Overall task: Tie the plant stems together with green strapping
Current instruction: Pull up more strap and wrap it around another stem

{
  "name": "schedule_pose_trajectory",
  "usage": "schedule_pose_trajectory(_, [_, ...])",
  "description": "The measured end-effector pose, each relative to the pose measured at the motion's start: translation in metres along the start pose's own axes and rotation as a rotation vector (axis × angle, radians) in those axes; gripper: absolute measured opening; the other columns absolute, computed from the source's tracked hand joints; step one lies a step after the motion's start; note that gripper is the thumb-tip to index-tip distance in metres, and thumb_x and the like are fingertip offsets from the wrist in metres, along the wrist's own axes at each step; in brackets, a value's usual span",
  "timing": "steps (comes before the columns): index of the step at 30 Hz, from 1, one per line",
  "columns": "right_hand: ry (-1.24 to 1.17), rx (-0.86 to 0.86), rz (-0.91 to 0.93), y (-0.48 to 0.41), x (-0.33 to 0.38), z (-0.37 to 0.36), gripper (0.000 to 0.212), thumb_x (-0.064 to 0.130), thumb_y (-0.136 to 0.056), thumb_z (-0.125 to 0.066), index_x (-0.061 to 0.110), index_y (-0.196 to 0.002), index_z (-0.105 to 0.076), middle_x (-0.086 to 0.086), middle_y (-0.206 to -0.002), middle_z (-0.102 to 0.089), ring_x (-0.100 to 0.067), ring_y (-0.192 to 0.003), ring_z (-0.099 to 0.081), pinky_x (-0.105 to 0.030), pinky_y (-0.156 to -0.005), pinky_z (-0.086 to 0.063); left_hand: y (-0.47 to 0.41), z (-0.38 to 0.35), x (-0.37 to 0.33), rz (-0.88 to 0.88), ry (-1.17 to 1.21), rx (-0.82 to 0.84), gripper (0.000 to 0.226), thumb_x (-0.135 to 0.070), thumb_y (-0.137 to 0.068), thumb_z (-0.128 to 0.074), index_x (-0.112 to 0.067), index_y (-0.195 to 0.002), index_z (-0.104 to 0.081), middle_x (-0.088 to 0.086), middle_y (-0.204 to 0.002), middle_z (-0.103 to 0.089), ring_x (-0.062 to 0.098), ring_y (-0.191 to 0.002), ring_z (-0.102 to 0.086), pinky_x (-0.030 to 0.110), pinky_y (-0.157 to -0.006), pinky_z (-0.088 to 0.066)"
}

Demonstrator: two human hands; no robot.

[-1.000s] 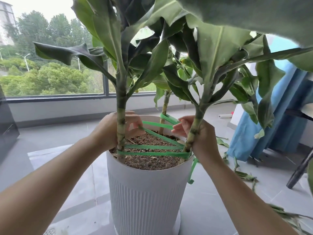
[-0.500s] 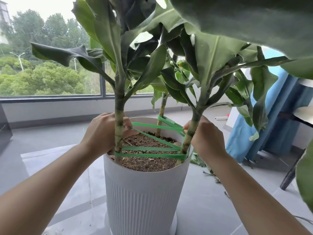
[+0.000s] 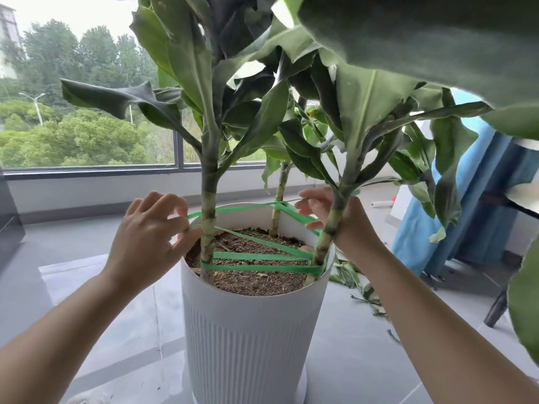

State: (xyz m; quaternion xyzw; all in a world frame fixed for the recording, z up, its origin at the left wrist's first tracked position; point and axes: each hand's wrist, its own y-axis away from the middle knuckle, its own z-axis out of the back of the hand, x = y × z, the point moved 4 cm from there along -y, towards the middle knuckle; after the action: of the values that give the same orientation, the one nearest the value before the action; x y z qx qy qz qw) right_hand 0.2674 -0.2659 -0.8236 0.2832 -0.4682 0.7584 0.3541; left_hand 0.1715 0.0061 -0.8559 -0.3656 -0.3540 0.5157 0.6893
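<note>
Three pale, banded stems (image 3: 208, 228) rise from the soil of a white pot (image 3: 250, 330). Flat green strapping (image 3: 262, 268) crosses between them in several taut bands just above the pot's soil.

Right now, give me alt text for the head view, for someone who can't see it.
A left hand pinches green strapping beside the left stem; the right hand holds it by the right stem, over a white pot of soil.

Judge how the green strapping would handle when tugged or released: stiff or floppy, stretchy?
Probably thin and floppy: the green strapping lies as flat ribbon and bends closely round the left stem. It seems to hold tension without much stretch, since its spans run straight across to the right stem.
</note>
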Motion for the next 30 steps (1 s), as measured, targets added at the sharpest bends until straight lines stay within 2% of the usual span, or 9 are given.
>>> schedule_pose_trajectory(3, [-0.470, 0.118, -0.172, 0.006, -0.003, -0.009, 0.024, 0.005, -0.099, -0.041, 0.006, -0.108, -0.063, -0.010, -0.087, -0.074, -0.027, -0.082, -0.072, -0.035, -0.070, -0.059, 0.014, 0.010, 0.003, 0.046, -0.021, -0.042, 0.047, -0.038, -0.090, -0.051, -0.009, -0.054, -0.063, 0.003, -0.091, -0.064, 0.028, -0.086, -0.054, 0.042, -0.071, -0.041])
schedule_pose_trajectory(6, [-0.445, -0.068, -0.120, 0.020, -0.009, -0.011, 0.026, 0.003, -0.100, -0.037, 0.006, -0.106, -0.062, -0.013, -0.077, -0.073, -0.031, -0.072, -0.071, -0.038, -0.069, -0.059, 0.023, 0.016, -0.004, 0.091, 0.030, -0.073, 0.045, -0.029, -0.090, -0.053, -0.009, -0.049, -0.054, -0.001, -0.071, -0.061, 0.026, -0.074, -0.054, 0.041, -0.071, -0.040])
schedule_pose_trajectory(8, [-0.325, -0.245, -0.013, 0.036, -0.012, -0.012, 0.029, -0.001, -0.098, -0.035, 0.009, -0.098, -0.062, -0.010, -0.070, -0.072, -0.032, -0.068, -0.069, -0.037, -0.066, -0.057, 0.025, 0.019, -0.015, 0.130, 0.098, -0.076, 0.047, -0.024, -0.092, -0.051, -0.010, -0.047, -0.042, -0.003, -0.052, -0.042, 0.024, -0.054, -0.041, 0.037, -0.065, -0.040])
schedule_pose_trajectory(11, [-0.217, -0.354, 0.074, 0.061, -0.016, -0.024, 0.032, 0.008, -0.093, -0.030, 0.012, -0.088, -0.061, -0.003, -0.074, -0.072, -0.028, -0.068, -0.063, -0.031, -0.059, -0.049, 0.029, 0.022, -0.023, 0.319, 0.124, -0.059, 0.047, -0.028, -0.092, -0.047, -0.010, -0.051, -0.033, -0.003, -0.046, -0.020, 0.026, -0.046, -0.021, 0.028, -0.046, -0.029])
schedule_pose_trajectory(14, [-0.209, -0.374, 0.063, 0.076, -0.023, -0.035, 0.038, 0.019, -0.092, -0.028, 0.010, -0.088, -0.065, 0.004, -0.084, -0.072, -0.011, -0.079, -0.062, -0.026, -0.069, -0.048, 0.039, 0.015, -0.022, 0.552, 0.074, 0.006, 0.041, -0.039, -0.091, -0.048, -0.012, -0.060, -0.046, -0.004, -0.041, -0.031, 0.031, -0.042, -0.030, 0.029, -0.042, -0.034])
schedule_pose_trajectory(17, [-0.099, -0.323, 0.098, 0.081, -0.028, -0.046, 0.028, 0.033, -0.091, -0.034, 0.036, -0.096, -0.061, 0.004, -0.096, -0.069, -0.012, -0.088, -0.061, -0.038, -0.082, -0.047, 0.049, 0.008, -0.026, 0.752, 0.208, 0.001, 0.017, -0.035, -0.091, -0.056, -0.022, -0.083, -0.064, 0.001, -0.051, -0.059, 0.033, -0.050, -0.051, 0.037, -0.052, -0.047])
schedule_pose_trajectory(20, [-0.020, -0.275, 0.136, 0.080, -0.030, -0.051, 0.018, 0.043, -0.087, -0.050, 0.046, -0.104, -0.048, 0.010, -0.104, -0.067, -0.013, -0.109, -0.058, -0.050, -0.099, -0.040, 0.051, 0.009, -0.032, 0.824, 0.313, -0.018, 0.010, -0.027, -0.089, -0.060, -0.030, -0.088, -0.069, -0.002, -0.048, -0.057, 0.022, -0.045, -0.048, 0.032, -0.049, -0.042])
schedule_pose_trajectory(25, [0.028, -0.241, 0.171, 0.081, -0.030, -0.048, 0.026, 0.054, -0.082, -0.058, 0.043, -0.104, -0.052, 0.016, -0.106, -0.063, -0.014, -0.115, -0.053, -0.051, -0.099, -0.039, 0.057, 0.002, -0.031, 1.033, 0.579, -0.066, 0.011, -0.021, -0.085, -0.066, -0.028, -0.080, -0.072, -0.001, -0.045, -0.052, 0.013, -0.039, -0.034, 0.022, -0.043, -0.029])
schedule_pose_trajectory(30, [0.032, -0.263, 0.159, 0.080, -0.034, -0.051, 0.021, 0.050, -0.081, -0.059, 0.050, -0.100, -0.049, 0.004, -0.102, -0.066, -0.019, -0.109, -0.058, -0.050, -0.097, -0.041, 0.064, 0.006, -0.035, 1.093, 0.660, -0.118, 0.008, -0.020, -0.085, -0.067, -0.023, -0.082, -0.073, -0.005, -0.052, -0.061, 0.010, -0.042, -0.037, 0.026, -0.049, -0.034])
